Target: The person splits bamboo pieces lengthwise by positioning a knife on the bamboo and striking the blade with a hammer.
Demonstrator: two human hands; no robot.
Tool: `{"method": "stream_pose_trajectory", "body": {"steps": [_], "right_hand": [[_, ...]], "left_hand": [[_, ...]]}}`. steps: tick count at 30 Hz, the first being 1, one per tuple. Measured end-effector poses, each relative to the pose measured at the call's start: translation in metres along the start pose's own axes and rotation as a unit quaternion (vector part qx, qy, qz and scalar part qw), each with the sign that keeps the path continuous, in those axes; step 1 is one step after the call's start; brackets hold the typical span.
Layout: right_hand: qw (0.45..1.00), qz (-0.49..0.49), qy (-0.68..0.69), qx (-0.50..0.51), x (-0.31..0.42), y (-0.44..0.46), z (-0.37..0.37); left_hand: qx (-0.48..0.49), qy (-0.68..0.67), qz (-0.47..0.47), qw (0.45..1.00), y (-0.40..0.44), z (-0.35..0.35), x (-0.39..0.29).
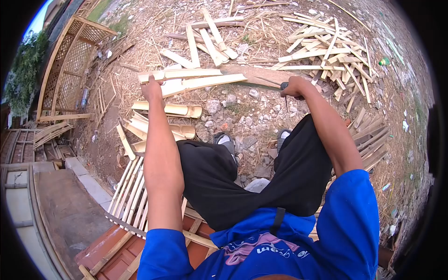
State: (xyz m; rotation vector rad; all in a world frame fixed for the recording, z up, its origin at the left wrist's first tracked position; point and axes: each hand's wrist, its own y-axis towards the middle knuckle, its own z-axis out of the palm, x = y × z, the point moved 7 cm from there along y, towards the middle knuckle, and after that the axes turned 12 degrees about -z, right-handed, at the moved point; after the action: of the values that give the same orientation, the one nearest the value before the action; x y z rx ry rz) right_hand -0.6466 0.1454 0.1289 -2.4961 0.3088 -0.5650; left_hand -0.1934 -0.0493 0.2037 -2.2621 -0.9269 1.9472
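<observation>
Bamboo strip point(193, 73) juts mostly rightward from the left hand's grip point(153, 89).

There are two grips point(152, 89) point(297, 87) — one knife point(267, 81), two shoes point(226, 140) point(283, 135).

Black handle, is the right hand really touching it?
Touching: the head view shows the right hand closed around the black handle, with no gap.

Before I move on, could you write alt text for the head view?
The left hand grips split bamboo while the right hand holds a dark-handled tool. Beyond them, loose strips lie piled on stony, straw-strewn ground.
</observation>
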Motion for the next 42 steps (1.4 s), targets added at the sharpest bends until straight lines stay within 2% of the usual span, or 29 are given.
{"method": "stream_pose_trajectory", "body": {"steps": [3,7,10,12,20,23,24,26,33,35,37,38,39,42], "right_hand": [[1.000,0.003,0.007,0.011,0.004,-0.002,-0.001],[1.000,-0.010,0.021,-0.004,0.003,0.000,0.000],[1.000,-0.010,0.013,-0.001,0.002,0.003,0.001],[1.000,-0.006,0.003,0.004,0.002,0.004,0.001],[0.999,-0.033,0.007,-0.005,-0.002,0.007,0.002],[0.999,-0.041,0.006,0.004,-0.002,0.012,0.005],[0.999,-0.021,0.024,0.030,0.000,0.007,0.004],[1.000,-0.021,0.018,0.013,0.002,0.004,0.000],[1.000,-0.022,0.019,-0.008,-0.008,0.005,-0.002],[1.000,-0.005,0.017,0.008,-0.020,0.016,0.008],[0.998,-0.027,0.054,0.014,-0.009,0.009,0.003],[0.998,-0.035,0.047,0.011,-0.009,0.011,0.002],[0.998,-0.040,0.042,0.009,-0.008,0.011,0.005],[0.995,-0.017,0.095,0.031,-0.011,0.012,0.011]], "left_hand": [[-0.013,-0.089,-0.049,0.995,-0.003,-0.008,0.014],[-0.046,-0.069,-0.016,0.996,-0.001,-0.008,0.006],[-0.095,-0.014,-0.026,0.995,-0.001,-0.013,0.003],[-0.102,-0.027,-0.019,0.994,0.004,-0.020,0.005],[-0.061,-0.132,-0.056,0.988,0.053,-0.039,0.005],[-0.065,-0.197,-0.079,0.975,0.063,-0.037,-0.011],[-0.067,-0.189,-0.061,0.978,0.090,-0.039,-0.016],[-0.093,-0.196,-0.044,0.975,0.095,-0.033,-0.042],[-0.155,-0.281,-0.033,0.946,0.051,0.030,-0.107],[-0.138,-0.398,-0.037,0.906,0.083,0.057,-0.077],[-0.129,-0.393,-0.125,0.902,0.080,0.098,-0.027],[-0.020,-0.388,-0.102,0.916,0.118,0.132,0.006],[0.004,-0.322,-0.187,0.928,0.052,0.144,0.021],[0.230,-0.237,-0.282,0.901,0.098,0.204,0.136]]}}
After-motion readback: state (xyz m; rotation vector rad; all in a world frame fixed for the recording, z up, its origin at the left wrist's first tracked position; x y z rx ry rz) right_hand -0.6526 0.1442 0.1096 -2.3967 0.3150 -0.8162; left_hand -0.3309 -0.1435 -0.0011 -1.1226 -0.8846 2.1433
